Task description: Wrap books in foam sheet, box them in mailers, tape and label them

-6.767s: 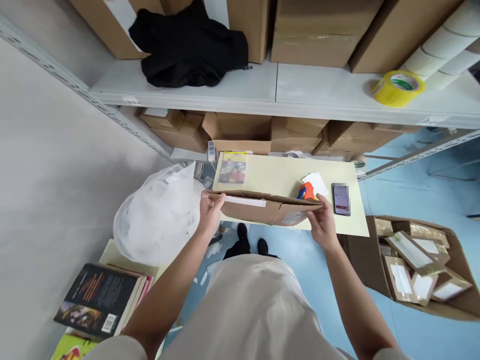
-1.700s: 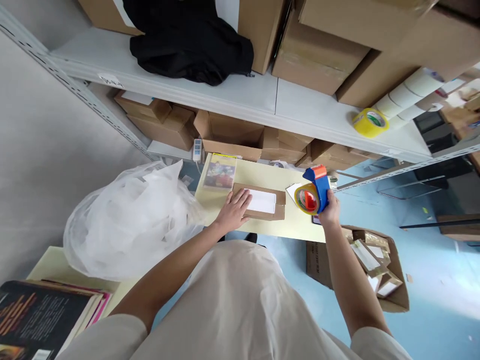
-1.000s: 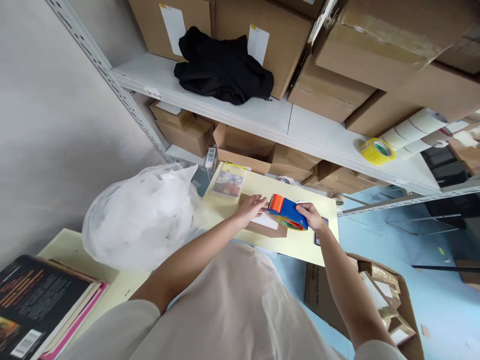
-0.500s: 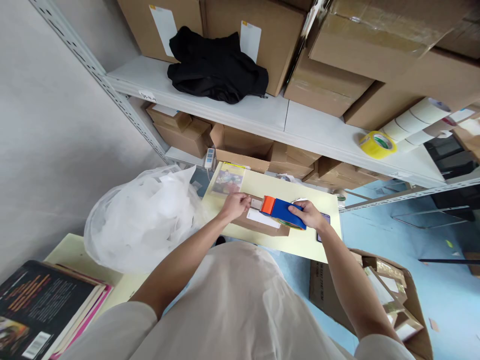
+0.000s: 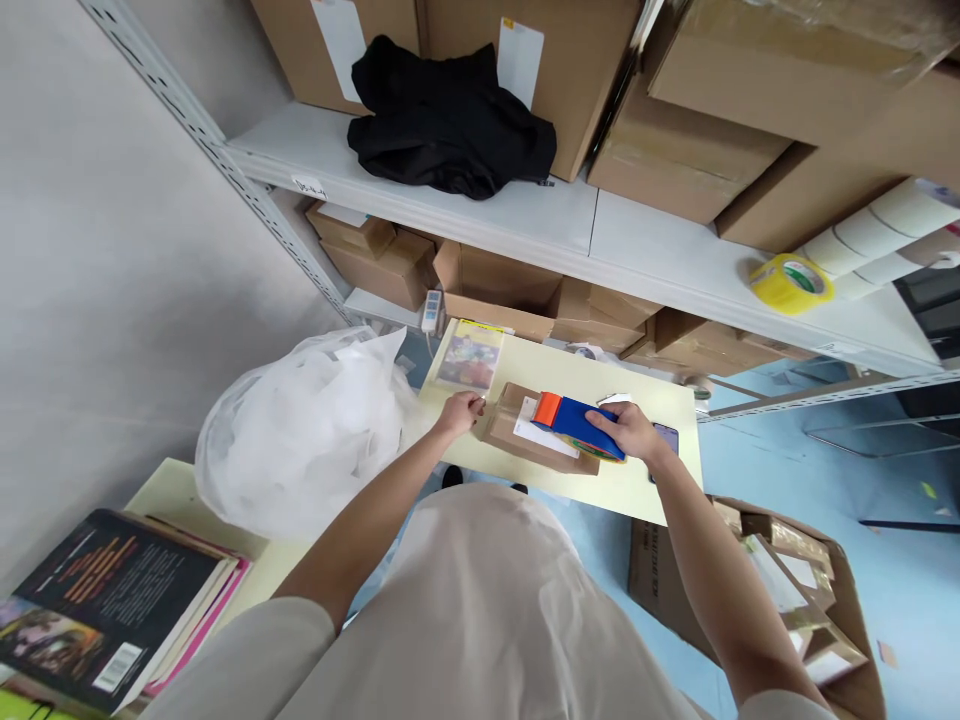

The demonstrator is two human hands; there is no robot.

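Note:
My right hand (image 5: pixel 628 432) is wrapped round a blue tape dispenser (image 5: pixel 592 425) with an orange front end, holding it over a small cardboard box (image 5: pixel 501 425). The box lies on the pale yellow table (image 5: pixel 637 497) and has a white label (image 5: pixel 541 432) on top, partly covered by the dispenser. Just off the box's left end, my left hand (image 5: pixel 459 412) is closed in a pinch. Something small and pale shows at its fingertips, too small to name. A phone (image 5: pixel 666 438) lies beside my right wrist.
A picture-covered packet (image 5: pixel 471 360) lies at the table's back left. To the left bulges a white plastic bag (image 5: pixel 300 430). Books (image 5: pixel 112 600) are stacked at lower left. Shelves (image 5: pixel 637 235) hold cartons and yellow tape (image 5: pixel 791 284). An open carton of parcels (image 5: pixel 847 590) stands on the floor at right.
My left hand has moved left, away from the dispenser and off the box's left end. My right hand keeps the dispenser over the box. The view has shifted slightly.

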